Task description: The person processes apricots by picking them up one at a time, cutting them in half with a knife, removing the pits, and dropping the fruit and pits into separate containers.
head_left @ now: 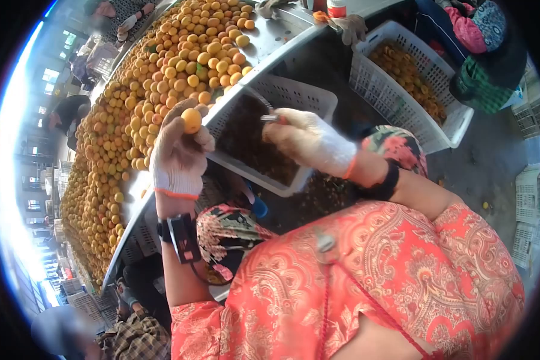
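My left hand [175, 157], in a white knitted glove with a stained palm, holds a yellow-orange apricot [191, 120] between its fingers and thumb. My right hand [315, 143], gloved the same way, is closed around a small knife-like tool [272, 117] whose thin metal end points up and left; its exact shape is blurred. The two hands are apart. Below and between them stands a white plastic crate [306, 91] with a dark brown mass inside. Many apricots [180, 66] lie heaped on the metal table beside my left hand.
The table's metal edge [264, 67] runs diagonally past my left hand. Another white crate [372, 81] at the upper right holds orange fruit pieces [411, 78]. A co-worker's gloved hand [351, 29] rests near a red-and-white container [336, 8]. Other people stand around the table.
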{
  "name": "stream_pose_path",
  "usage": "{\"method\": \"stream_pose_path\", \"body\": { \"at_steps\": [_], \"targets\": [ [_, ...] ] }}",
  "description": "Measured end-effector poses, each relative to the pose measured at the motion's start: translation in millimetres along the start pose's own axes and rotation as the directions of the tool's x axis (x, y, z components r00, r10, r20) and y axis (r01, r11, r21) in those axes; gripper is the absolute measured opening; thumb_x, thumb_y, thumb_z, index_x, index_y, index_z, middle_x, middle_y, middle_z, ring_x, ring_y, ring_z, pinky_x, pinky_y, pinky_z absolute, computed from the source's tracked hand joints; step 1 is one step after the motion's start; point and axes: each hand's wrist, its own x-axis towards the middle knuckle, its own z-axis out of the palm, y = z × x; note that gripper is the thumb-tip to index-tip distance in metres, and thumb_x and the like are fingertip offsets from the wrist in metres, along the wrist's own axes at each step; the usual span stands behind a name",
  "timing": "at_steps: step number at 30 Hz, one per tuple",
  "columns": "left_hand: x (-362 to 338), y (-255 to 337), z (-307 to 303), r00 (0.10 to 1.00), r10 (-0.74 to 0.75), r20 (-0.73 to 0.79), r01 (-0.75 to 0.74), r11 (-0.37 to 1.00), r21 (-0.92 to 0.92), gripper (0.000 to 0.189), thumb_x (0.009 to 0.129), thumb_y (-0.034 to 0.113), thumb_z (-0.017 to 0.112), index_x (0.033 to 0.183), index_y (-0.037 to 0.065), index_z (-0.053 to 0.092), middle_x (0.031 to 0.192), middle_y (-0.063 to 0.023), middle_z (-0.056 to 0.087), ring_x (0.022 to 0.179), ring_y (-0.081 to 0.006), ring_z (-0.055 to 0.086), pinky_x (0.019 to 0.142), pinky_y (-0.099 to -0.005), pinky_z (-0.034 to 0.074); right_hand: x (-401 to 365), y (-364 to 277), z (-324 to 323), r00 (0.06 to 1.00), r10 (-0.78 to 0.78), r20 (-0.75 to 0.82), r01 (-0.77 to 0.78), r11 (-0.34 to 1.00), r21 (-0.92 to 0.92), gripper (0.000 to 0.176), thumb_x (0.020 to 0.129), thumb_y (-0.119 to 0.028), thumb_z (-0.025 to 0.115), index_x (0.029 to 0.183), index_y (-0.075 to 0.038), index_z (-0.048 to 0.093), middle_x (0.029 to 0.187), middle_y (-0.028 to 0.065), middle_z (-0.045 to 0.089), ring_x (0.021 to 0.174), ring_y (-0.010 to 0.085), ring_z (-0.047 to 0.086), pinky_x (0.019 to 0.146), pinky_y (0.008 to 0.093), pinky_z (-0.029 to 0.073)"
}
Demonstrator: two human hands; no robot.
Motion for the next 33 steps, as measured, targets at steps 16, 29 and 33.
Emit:
{"method": "stream_pose_path", "body": {
  "at_steps": [16, 29, 33],
  "targets": [
    [-101, -28, 71, 0.991, 0.131, 0.02, -0.127, 0.982, -0.137, 0.051, 0.092, 0.022, 0.062, 0.134, -0.001, 0.048, 0.097, -0.0109, 0.061, 0.068, -0.0173, 0.057, 0.058, -0.0299, 0.045, -68, -52, 46, 0.954, -0.211, 0.214, 0.283, 0.87, -0.404, 0.027, 0.097, -0.028, 0.057, 0.097, -0.001, 0.058, 0.087, 0.0208, 0.067, 0.088, 0.0379, 0.067, 0.072, 0.0415, 0.051],
    [-107, -34, 83, 0.964, 0.257, 0.069, -0.258, 0.966, -0.002, 0.044, 0.099, 0.017, 0.056, 0.137, -0.002, 0.045, 0.106, -0.0105, 0.061, 0.094, -0.0201, 0.061, 0.076, -0.0303, 0.051, -72, -50, 47, 0.909, -0.388, 0.153, 0.402, 0.714, -0.574, 0.032, 0.095, -0.035, 0.059, 0.095, -0.003, 0.059, 0.08, 0.0231, 0.065, 0.081, 0.0427, 0.064, 0.066, 0.0483, 0.049],
    [-102, -39, 85, 0.957, 0.289, 0.012, -0.289, 0.957, -0.018, 0.044, 0.099, 0.016, 0.056, 0.136, -0.004, 0.044, 0.111, -0.0146, 0.062, 0.099, -0.0228, 0.062, 0.084, -0.0324, 0.051, -70, -50, 45, 0.914, -0.377, 0.147, 0.38, 0.675, -0.632, 0.035, 0.095, -0.037, 0.059, 0.099, -0.003, 0.059, 0.082, 0.0233, 0.066, 0.081, 0.0422, 0.065, 0.067, 0.0482, 0.05]
  ]
}}
